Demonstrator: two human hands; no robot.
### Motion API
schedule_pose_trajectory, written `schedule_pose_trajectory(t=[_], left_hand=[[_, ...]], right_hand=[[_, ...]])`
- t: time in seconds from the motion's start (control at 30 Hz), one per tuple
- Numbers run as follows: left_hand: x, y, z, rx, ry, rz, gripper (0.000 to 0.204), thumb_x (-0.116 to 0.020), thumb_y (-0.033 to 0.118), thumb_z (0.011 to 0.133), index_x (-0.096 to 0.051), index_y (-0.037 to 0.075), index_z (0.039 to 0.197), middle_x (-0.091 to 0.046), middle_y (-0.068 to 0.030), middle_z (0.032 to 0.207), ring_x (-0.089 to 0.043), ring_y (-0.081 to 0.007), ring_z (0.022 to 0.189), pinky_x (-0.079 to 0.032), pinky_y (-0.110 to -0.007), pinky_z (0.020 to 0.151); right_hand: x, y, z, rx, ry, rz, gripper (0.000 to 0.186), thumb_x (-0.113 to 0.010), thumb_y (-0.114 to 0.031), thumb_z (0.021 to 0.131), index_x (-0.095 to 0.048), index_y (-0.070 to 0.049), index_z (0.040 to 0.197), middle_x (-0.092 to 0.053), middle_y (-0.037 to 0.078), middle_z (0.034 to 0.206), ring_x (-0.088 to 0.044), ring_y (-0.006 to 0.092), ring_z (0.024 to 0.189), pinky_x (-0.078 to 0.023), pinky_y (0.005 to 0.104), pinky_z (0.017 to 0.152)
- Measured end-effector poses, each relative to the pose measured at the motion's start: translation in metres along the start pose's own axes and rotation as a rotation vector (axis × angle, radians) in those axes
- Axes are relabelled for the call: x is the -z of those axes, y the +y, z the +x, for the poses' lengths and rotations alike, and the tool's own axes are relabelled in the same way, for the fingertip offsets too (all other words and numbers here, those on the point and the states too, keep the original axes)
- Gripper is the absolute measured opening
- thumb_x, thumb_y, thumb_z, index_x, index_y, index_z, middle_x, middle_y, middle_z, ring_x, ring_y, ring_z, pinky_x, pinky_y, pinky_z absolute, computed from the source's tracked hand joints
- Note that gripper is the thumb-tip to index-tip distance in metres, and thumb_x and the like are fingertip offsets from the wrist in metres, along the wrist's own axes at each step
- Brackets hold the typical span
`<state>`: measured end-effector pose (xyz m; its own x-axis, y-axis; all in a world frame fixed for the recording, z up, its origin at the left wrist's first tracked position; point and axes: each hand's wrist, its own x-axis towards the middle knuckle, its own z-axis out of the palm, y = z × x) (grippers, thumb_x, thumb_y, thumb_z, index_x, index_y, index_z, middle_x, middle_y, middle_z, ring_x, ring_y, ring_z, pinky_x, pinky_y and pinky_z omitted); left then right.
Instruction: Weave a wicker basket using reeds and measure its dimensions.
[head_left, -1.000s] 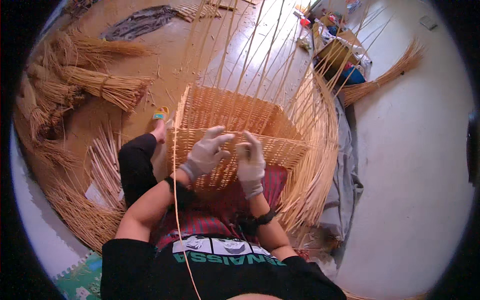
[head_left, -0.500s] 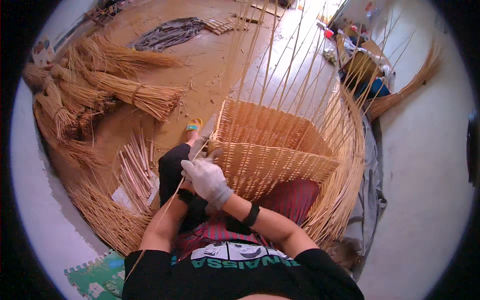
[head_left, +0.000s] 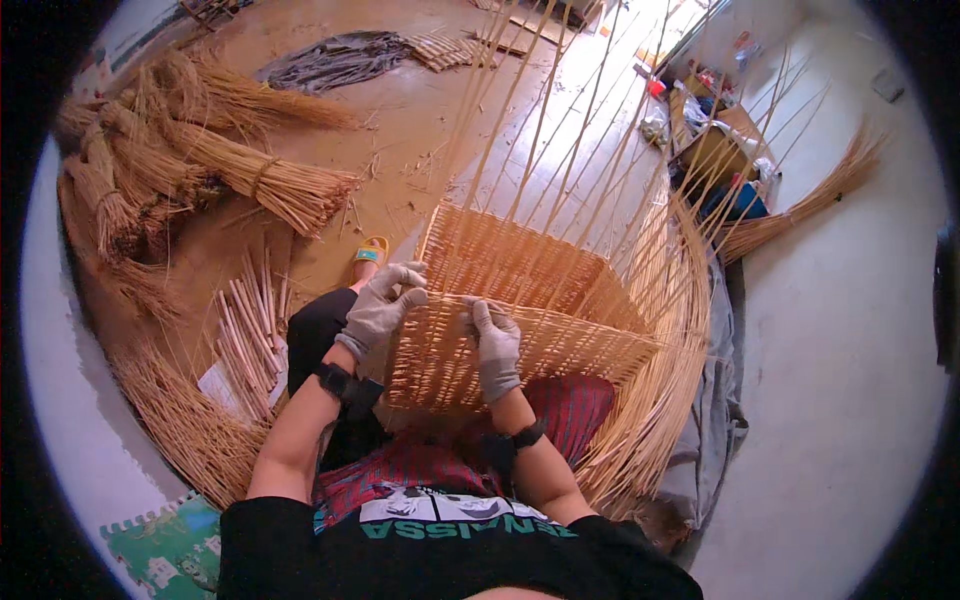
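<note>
A half-woven wicker basket (head_left: 580, 345) rests tilted across my lap, its open side facing up and away. Long upright canes (head_left: 540, 110) rise from its far edges. My left hand (head_left: 380, 308), in a pale work glove, pinches at the near left corner of the rim. Just to the right, my gloved right hand (head_left: 496, 345) grips the near rim, thumb on the outer face and fingertips partly hidden behind the edge. Whether a thin strand lies between the fingers is too small to tell.
Tied bundles of cane (head_left: 250, 180) lie on the floor at left, with short peeled sticks (head_left: 250, 325) nearer me. Loose canes (head_left: 690, 330) curve along my right beside a grey cloth (head_left: 715, 400). Boxes and bags (head_left: 725, 150) stand against the right wall.
My hands have separated: the right moved rightward onto the near rim, and the left came into view at the corner. The long strand drawn toward me no longer shows. The basket shifted slightly left.
</note>
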<state>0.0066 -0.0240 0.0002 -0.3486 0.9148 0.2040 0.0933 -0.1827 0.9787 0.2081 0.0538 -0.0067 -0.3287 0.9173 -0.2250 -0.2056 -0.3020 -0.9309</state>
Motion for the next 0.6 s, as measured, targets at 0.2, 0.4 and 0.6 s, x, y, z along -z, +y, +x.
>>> schedule_pose_trajectory(t=[0.2,0.4,0.6], left_hand=[[-0.009,-0.008,0.003,0.023,0.102,-0.062,0.017,-0.073,0.014,0.093,-0.067,0.008,0.108,-0.063,-0.0032,0.116,-0.058,-0.0088,0.091,-0.05,-0.025,0.078],[0.001,-0.01,0.014,-0.177,-0.007,0.085,0.034,-0.06,-0.01,0.08,-0.07,0.006,0.108,-0.065,-0.0059,0.1,-0.061,-0.0176,0.094,-0.05,-0.028,0.082],[-0.026,0.035,-0.015,-0.613,0.22,1.027,0.041,-0.068,0.004,0.079,-0.069,0.017,0.118,-0.06,-0.0072,0.117,-0.061,-0.0337,0.089,-0.052,-0.042,0.081]], right_hand=[[-0.088,-0.068,0.029,1.186,0.085,-0.981,0.051,-0.06,-0.005,0.093,-0.048,-0.006,0.143,-0.071,0.011,0.112,-0.068,0.0157,0.077,-0.056,0.0305,0.065],[-0.024,-0.069,0.038,0.618,0.042,-0.229,0.056,-0.055,-0.011,0.1,-0.031,-0.012,0.15,-0.071,0.014,0.11,-0.064,0.0122,0.066,-0.052,0.0284,0.057],[0.087,-0.04,0.013,0.467,0.058,-0.402,0.022,-0.05,-0.007,0.102,-0.058,-0.006,0.123,-0.07,0.01,0.107,-0.059,0.0107,0.068,-0.048,0.0266,0.056]])
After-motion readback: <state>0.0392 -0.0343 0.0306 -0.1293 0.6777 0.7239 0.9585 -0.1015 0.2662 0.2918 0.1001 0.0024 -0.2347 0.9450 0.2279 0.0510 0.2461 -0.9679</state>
